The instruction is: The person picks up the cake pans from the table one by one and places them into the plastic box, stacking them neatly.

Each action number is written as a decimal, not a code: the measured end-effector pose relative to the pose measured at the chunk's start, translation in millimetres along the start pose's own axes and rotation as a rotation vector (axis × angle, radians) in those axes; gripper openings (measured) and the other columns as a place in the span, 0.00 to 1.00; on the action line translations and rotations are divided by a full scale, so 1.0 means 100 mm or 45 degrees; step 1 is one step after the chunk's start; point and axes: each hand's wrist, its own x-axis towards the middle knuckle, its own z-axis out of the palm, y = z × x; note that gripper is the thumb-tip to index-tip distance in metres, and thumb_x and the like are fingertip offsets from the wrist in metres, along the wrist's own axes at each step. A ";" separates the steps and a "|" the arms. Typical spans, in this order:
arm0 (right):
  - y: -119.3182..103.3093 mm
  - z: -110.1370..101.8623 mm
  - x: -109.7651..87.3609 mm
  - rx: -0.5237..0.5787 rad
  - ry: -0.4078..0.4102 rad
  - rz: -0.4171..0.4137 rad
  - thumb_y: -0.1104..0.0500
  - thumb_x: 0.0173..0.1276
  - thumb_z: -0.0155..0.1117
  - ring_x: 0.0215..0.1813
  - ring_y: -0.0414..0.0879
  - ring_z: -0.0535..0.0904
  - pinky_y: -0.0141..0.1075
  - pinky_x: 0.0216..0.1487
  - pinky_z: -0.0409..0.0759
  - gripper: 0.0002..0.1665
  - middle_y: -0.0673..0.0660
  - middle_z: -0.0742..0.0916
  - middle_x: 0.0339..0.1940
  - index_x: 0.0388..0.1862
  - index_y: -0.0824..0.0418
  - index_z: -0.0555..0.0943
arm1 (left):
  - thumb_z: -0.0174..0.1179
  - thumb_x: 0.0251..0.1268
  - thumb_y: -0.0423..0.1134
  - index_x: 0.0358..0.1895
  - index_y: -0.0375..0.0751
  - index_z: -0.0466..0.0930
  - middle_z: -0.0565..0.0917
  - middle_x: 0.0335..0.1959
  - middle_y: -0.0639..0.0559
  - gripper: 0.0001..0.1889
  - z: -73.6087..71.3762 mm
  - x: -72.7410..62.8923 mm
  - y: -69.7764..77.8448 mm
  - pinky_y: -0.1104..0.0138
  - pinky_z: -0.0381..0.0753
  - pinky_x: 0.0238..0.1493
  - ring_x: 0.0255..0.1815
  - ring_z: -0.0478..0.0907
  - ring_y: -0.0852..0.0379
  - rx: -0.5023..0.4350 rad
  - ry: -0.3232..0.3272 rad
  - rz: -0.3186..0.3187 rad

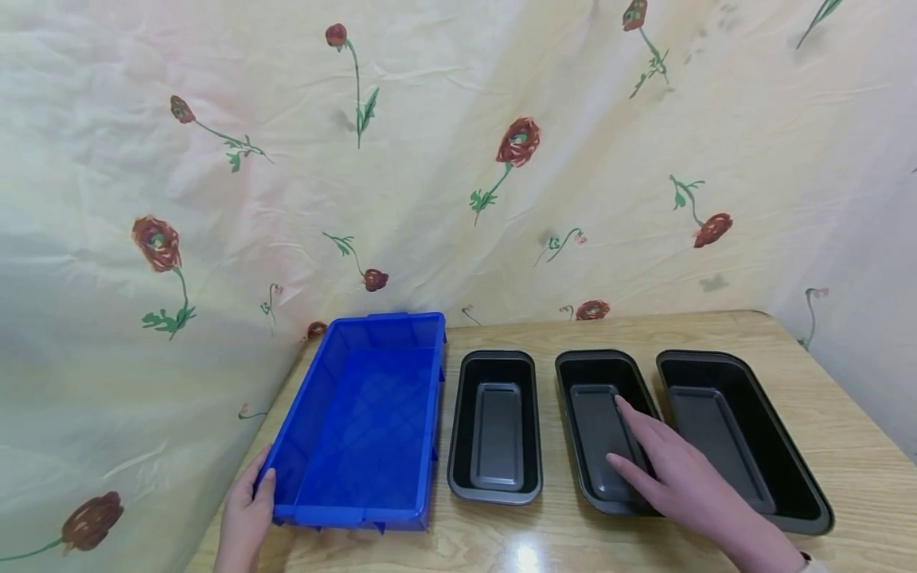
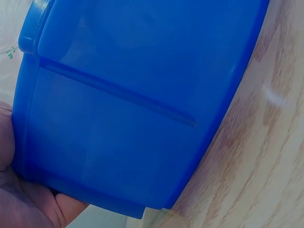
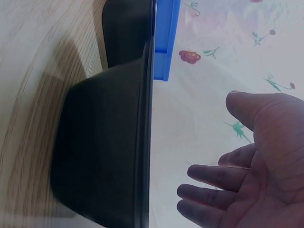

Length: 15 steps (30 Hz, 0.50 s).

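A blue plastic tray with low walls lies on the left of the table. My left hand grips its near left corner, with the thumb over the rim. The left wrist view shows the palm beneath the tray's rim and the outer wall of the blue tray filling most of the frame. My right hand is held over the middle black loaf pan, fingers apart and relaxed. In the right wrist view, the right hand holds nothing and faces a dark pan wall.
Another black loaf pan stands between the tray and the middle pan. A third loaf pan is at the right, partly behind my right forearm. All rest on a wooden table. A flower-patterned cloth hangs behind and at the sides.
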 end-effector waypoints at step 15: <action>-0.11 0.08 0.05 0.015 -0.025 -0.018 0.51 0.74 0.70 0.68 0.67 0.75 0.64 0.61 0.77 0.43 0.70 0.77 0.71 0.79 0.68 0.65 | 0.36 0.86 0.33 0.83 0.32 0.49 0.51 0.81 0.27 0.27 0.00 -0.03 0.02 0.35 0.54 0.75 0.80 0.47 0.26 0.004 -0.002 0.008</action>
